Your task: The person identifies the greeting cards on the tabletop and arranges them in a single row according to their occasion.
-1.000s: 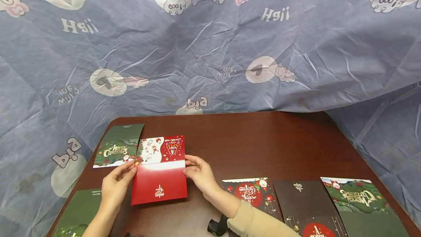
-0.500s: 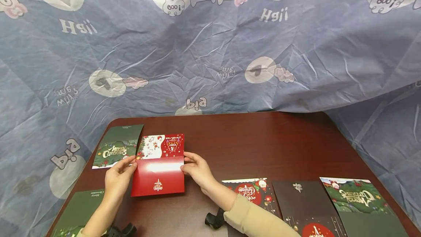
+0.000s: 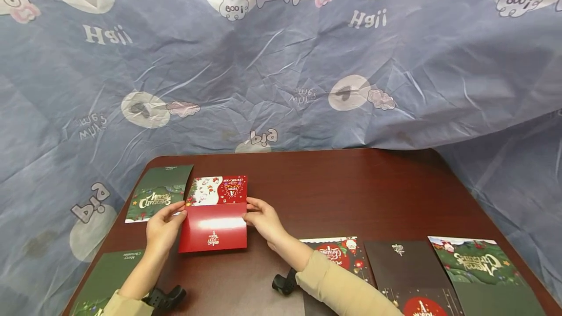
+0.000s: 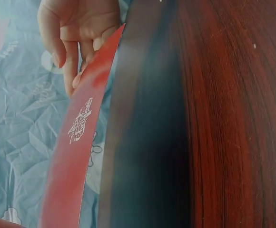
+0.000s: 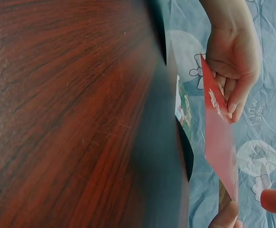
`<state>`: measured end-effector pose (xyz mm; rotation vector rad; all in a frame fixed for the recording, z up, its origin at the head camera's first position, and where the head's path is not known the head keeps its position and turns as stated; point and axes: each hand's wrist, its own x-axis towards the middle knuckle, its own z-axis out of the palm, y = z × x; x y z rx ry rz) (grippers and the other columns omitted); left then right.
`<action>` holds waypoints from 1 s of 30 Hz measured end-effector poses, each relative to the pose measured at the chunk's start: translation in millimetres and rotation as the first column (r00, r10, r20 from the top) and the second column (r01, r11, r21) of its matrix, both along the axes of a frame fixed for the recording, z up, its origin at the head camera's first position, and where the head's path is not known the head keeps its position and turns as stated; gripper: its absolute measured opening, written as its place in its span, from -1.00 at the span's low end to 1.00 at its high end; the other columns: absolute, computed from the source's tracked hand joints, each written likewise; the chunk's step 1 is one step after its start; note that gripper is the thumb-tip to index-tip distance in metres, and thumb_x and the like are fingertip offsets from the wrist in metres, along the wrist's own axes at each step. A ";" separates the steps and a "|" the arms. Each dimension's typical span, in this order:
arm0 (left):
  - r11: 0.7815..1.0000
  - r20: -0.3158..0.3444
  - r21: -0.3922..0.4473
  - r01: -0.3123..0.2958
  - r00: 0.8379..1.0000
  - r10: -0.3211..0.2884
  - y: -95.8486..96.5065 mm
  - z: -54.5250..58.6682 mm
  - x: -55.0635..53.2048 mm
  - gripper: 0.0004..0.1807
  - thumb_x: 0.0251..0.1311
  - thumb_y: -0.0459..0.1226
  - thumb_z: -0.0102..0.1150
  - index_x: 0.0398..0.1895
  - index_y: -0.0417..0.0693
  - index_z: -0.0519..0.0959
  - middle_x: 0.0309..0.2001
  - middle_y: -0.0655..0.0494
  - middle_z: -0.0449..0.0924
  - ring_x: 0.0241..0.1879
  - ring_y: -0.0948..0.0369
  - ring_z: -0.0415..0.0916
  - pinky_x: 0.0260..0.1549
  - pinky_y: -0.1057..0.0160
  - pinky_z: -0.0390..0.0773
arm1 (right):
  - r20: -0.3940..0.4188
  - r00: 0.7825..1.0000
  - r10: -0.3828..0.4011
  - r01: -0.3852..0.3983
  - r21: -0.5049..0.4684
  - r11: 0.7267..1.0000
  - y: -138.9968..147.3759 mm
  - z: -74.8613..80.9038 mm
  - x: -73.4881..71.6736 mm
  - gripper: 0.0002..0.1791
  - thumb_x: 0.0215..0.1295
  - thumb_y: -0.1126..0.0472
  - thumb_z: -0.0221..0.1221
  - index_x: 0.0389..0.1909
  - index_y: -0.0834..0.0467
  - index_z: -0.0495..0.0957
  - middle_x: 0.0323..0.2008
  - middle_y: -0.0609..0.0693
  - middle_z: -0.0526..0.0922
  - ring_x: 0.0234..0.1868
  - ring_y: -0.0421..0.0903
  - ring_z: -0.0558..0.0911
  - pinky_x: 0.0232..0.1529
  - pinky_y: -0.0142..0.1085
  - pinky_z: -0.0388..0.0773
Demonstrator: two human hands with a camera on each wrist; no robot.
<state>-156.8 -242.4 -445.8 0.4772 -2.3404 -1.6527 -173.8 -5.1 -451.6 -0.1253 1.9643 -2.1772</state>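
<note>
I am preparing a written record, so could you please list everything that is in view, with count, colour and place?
Table: 1, red-brown, lower half of the head view
Cloth: 1, grey-blue with prints, behind the table
Red card: 1, red and partly white, over the table's left half
Far green card: 1, green, far left
Near green card: 1, green, near left
Right green card: 1, green, near right
Dark cards: 2, dark with red circles, left of the right green card
Sleeves: 2, beige, lower edge
Devices: 2, black, one beside each sleeve
Left grip: 1, bare, pinching the red card's left edge
Right grip: 1, bare, pinching its right edge
</note>
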 end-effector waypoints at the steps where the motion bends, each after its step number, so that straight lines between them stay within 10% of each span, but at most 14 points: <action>1: 1.000 0.001 -0.002 0.002 1.000 -0.002 0.1 -0.6 -1.4 -0.67 0.18 -0.38 0.17 0.03 -0.22 0.57 -0.15 0.04 0.66 -0.40 0.52 0.50 -0.39 0.54 0.46 | 0.000 1.000 -0.001 0.001 -0.002 1.000 0.0 -0.9 -1.0 -0.43 0.07 0.44 0.13 0.18 0.43 0.35 -0.07 0.24 0.52 -0.23 -0.15 0.57 -0.07 -0.09 0.55; 18: 0.989 -0.009 -0.147 0.021 1.000 -0.022 -1.2 -3.6 -34.1 -0.70 0.17 -0.39 0.16 -0.01 -0.19 0.61 -0.08 -0.11 0.63 -0.37 0.56 0.43 -0.41 0.58 0.41 | 0.014 1.000 -0.024 0.024 -0.017 1.000 0.0 0.6 -17.1 -0.47 0.18 0.41 0.12 0.20 0.40 0.32 0.08 0.30 0.46 -0.19 -0.07 0.57 -0.03 -0.05 0.52; 30: 0.976 0.025 -0.217 -0.013 1.000 0.019 -13.7 -9.1 -35.8 -0.70 0.15 -0.35 0.17 -0.03 -0.18 0.62 -0.09 -0.08 0.64 -0.40 0.59 0.43 -0.42 0.56 0.39 | 0.038 0.999 0.012 -0.012 0.011 1.000 -11.2 -3.3 -19.2 -0.49 0.21 0.39 0.11 0.20 0.39 0.31 0.15 0.29 0.43 -0.09 0.01 0.57 -0.01 -0.05 0.50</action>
